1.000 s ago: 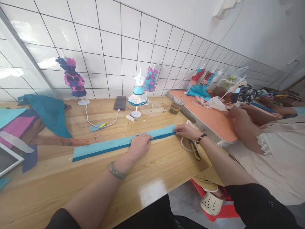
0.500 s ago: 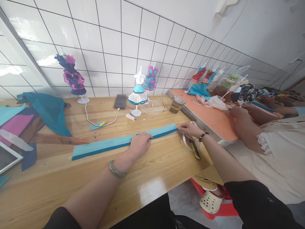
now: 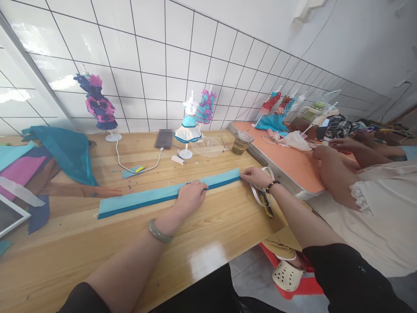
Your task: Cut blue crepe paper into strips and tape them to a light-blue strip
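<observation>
A long light-blue strip with a darker blue lower edge (image 3: 140, 201) lies flat across the wooden table. My left hand (image 3: 192, 195) presses on its middle, fingers closed over the dark edge. At the strip's right end, my right hand (image 3: 256, 177) pinches the corner between thumb and fingers. Just beside and under my right hand are a loop of white ribbon (image 3: 255, 195) and a yellow-and-black cutter (image 3: 268, 210).
Dressed mini mannequins (image 3: 186, 130) stand by the tiled wall. Coloured fabric (image 3: 67, 148) lies at left, a lidded cup (image 3: 241, 143) behind my right hand. A person (image 3: 384, 204) works at the orange table (image 3: 302, 174) on the right.
My right hand has shifted slightly left onto the strip's end corner. My left hand and the strip are nearly still. The other person's hands have moved a little.
</observation>
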Tool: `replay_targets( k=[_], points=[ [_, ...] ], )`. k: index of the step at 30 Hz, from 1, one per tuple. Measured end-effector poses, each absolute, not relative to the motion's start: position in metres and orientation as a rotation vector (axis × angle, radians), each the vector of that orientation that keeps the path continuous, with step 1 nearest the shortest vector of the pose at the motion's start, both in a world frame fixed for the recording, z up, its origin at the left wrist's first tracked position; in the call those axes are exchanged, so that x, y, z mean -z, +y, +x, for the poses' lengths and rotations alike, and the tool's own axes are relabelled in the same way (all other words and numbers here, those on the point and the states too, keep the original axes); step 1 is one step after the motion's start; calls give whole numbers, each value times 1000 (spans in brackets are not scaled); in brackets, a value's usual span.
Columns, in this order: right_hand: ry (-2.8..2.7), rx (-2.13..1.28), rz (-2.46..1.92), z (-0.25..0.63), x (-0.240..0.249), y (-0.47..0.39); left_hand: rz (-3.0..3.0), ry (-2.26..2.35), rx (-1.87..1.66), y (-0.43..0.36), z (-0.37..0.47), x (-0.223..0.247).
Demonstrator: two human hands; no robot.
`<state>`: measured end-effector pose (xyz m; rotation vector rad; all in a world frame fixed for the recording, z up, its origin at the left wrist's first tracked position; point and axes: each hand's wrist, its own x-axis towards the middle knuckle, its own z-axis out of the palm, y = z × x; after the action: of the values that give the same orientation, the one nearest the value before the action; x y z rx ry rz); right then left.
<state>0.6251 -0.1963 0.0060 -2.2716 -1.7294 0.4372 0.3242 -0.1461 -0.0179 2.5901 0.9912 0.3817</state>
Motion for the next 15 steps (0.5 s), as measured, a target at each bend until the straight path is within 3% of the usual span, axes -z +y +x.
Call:
replay_targets(
  k=[15],
  points=[
    [-1512, -421, -2187, 638, 9, -192, 2610, 963, -434, -143, 325, 26]
  ],
)
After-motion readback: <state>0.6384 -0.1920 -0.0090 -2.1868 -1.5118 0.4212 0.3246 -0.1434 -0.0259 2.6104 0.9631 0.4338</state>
